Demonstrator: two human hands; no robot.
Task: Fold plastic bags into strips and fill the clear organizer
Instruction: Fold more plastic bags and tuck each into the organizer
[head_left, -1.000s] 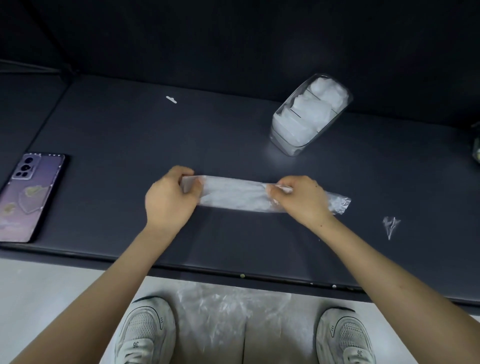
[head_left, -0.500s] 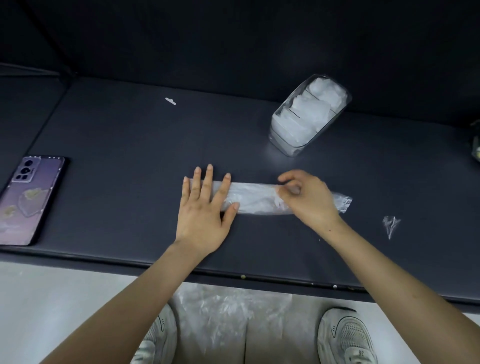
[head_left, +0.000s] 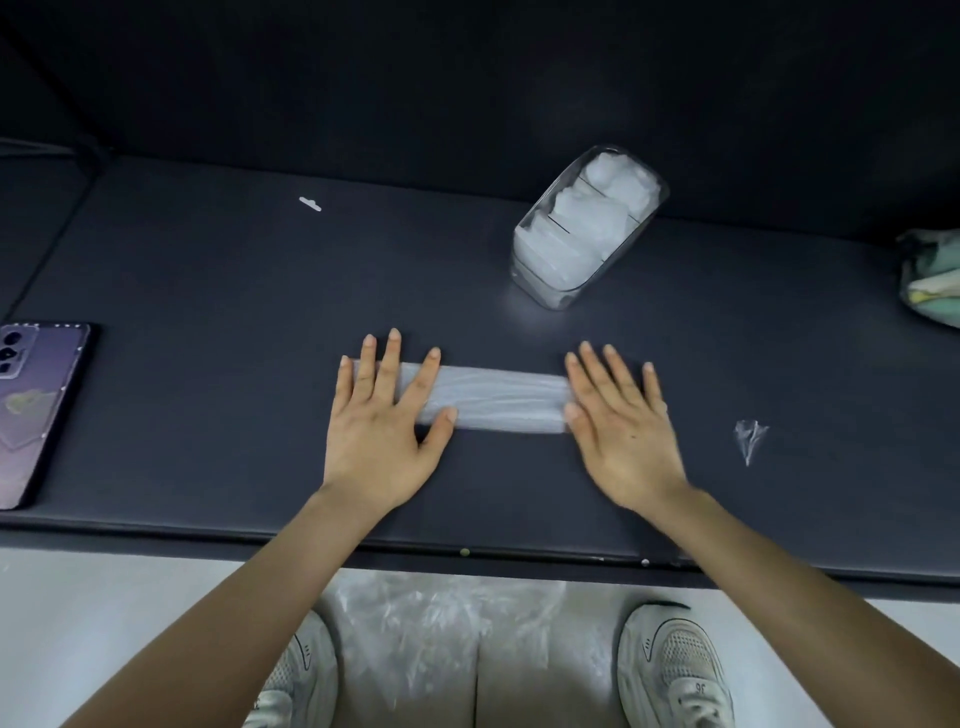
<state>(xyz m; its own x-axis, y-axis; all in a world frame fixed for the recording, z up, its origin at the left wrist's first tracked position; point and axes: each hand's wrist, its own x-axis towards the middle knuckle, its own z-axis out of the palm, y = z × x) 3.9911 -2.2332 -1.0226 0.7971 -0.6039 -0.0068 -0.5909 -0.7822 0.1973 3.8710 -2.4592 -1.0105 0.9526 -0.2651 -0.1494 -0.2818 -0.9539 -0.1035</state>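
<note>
From my feed, both hands lie flat on the dark table (head_left: 208, 312), palms down. The left hand (head_left: 379, 441) has its fingers straight and slightly fanned, pointing away from the body. They press on the left end of the folded plastic bag (head_left: 498, 397), and the thumb is stretched out to the right along the strip's near edge. The right hand (head_left: 623, 441) is open too, its fingers spread and angled a little to the left, and it covers the strip's right end. Neither hand curls round anything. Both forearms come up from the bottom corners of the view and converge toward the strip.

The bag lies as a long, narrow band across the table between the two hands, with only its middle stretch uncovered. The clear organizer (head_left: 540, 291) stands farther back and to the right, well apart from the hands, with white folded bags (head_left: 587, 218) packed in its compartments.

A phone (head_left: 36, 410) lies at the table's left edge and a small plastic scrap (head_left: 750, 439) lies to the right of the right hand. Below the table edge, loose plastic sheeting (head_left: 431, 623) sits between two white shoes (head_left: 675, 670).
</note>
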